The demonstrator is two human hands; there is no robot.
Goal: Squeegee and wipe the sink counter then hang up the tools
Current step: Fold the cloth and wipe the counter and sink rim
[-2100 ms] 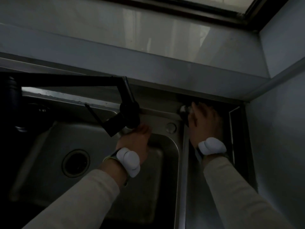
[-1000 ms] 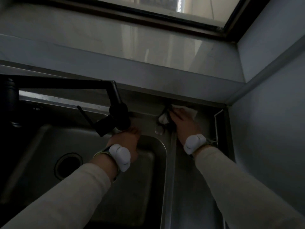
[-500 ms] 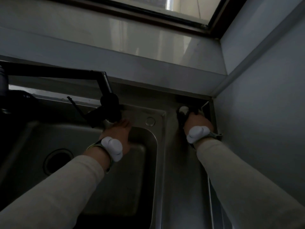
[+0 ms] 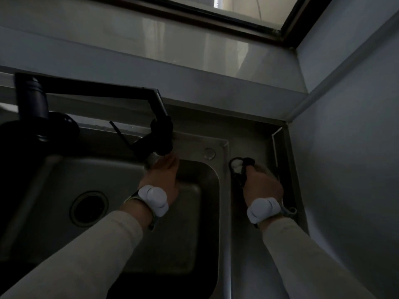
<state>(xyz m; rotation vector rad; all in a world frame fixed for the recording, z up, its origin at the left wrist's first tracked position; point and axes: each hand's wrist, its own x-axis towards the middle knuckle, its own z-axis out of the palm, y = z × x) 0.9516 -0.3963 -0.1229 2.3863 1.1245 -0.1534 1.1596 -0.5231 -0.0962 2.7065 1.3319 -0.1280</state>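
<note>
My right hand [image 4: 262, 187] presses a cloth [image 4: 237, 167], white with a dark edge, flat on the narrow steel counter strip [image 4: 244, 244] to the right of the sink basin [image 4: 194, 212]. The cloth bunches out past my fingertips. My left hand [image 4: 162, 178] reaches under the black faucet's spout head [image 4: 159, 139] at the basin's back rim; its fingers curl around the silver nozzle there. No squeegee is visible in this dim view.
A black faucet arm [image 4: 90, 91] spans the back of the sink from a dark base [image 4: 32, 104] at left. The drain [image 4: 89, 207] lies in the basin. A wall [image 4: 345, 147] rises close on the right, and a window ledge [image 4: 172, 39] runs behind.
My right hand with the cloth has pulled back from the far corner toward me along the counter strip. My left hand has stayed under the faucet head.
</note>
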